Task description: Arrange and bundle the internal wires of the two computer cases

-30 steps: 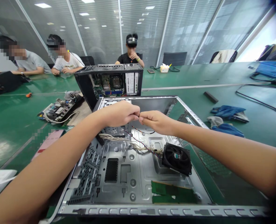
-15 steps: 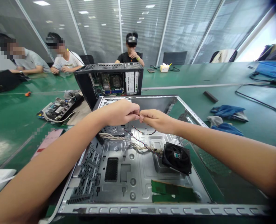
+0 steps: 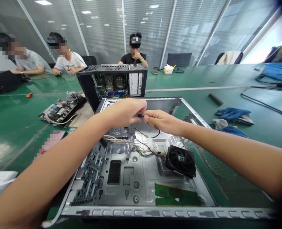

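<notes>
An open metal computer case [image 3: 136,173] lies flat on the green table before me. Above its far half my left hand [image 3: 124,112] and my right hand [image 3: 161,121] meet, both pinching a small black connector [image 3: 140,115] on a thin wire. The wire loops down behind my right hand into the case. Inside lie a black cooler fan [image 3: 180,161], a bundle of pale cables [image 3: 131,145] and two green memory sticks [image 3: 176,196].
A second open case [image 3: 112,83] stands just behind. A loose circuit board [image 3: 60,110] lies at the left, blue cloths [image 3: 233,114] and a black cable [image 3: 267,103] at the right. Three people sit at the table's far side.
My hands have drawn slightly apart and risen a little, so the small black connector now shows between the fingertips. The left fingers have loosened from a fist into a pinch.
</notes>
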The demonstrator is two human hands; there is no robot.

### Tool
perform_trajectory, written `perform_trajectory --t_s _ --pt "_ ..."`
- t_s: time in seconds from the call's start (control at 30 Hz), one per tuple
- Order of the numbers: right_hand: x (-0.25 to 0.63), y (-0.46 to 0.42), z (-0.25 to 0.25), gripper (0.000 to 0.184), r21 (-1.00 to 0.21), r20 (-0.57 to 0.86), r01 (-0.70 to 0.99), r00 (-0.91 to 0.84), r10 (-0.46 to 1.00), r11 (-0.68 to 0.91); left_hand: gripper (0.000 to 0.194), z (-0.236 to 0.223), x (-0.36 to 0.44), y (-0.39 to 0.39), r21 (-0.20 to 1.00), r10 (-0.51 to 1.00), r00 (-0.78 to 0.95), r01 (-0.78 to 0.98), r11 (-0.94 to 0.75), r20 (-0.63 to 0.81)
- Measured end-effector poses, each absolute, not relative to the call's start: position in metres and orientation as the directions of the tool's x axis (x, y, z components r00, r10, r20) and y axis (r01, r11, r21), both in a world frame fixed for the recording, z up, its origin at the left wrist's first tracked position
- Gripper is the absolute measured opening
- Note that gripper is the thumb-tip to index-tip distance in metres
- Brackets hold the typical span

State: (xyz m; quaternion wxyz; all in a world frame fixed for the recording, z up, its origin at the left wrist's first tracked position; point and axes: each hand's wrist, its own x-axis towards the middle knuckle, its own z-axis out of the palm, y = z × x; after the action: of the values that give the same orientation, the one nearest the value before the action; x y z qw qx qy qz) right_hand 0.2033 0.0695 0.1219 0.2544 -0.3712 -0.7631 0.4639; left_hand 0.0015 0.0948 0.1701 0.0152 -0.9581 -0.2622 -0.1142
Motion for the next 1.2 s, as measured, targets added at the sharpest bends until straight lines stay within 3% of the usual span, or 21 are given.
perform_trajectory --t_s 0.4,0.8,1.2 --pt "0.2065 0.071 0.1192 0.024 -0.931 0.048 0.254 -0.629 0.776 0.263 0.007 0.171 0.0038 0.0934 0.044 0.463 0.841 0.47 -0.881 0.279" --pt "0.2057 0.0693 0.122 0.025 -0.926 0.018 0.289 -0.611 0.792 0.243 0.003 0.1719 0.0036 0.0924 0.032 0.455 0.848 0.465 -0.885 0.27" --pt "0.207 0.0708 0.1223 0.025 -0.861 0.06 0.363 -0.621 0.781 0.355 0.002 0.1724 0.0032 0.0924 0.047 0.459 0.852 0.463 -0.885 0.249"
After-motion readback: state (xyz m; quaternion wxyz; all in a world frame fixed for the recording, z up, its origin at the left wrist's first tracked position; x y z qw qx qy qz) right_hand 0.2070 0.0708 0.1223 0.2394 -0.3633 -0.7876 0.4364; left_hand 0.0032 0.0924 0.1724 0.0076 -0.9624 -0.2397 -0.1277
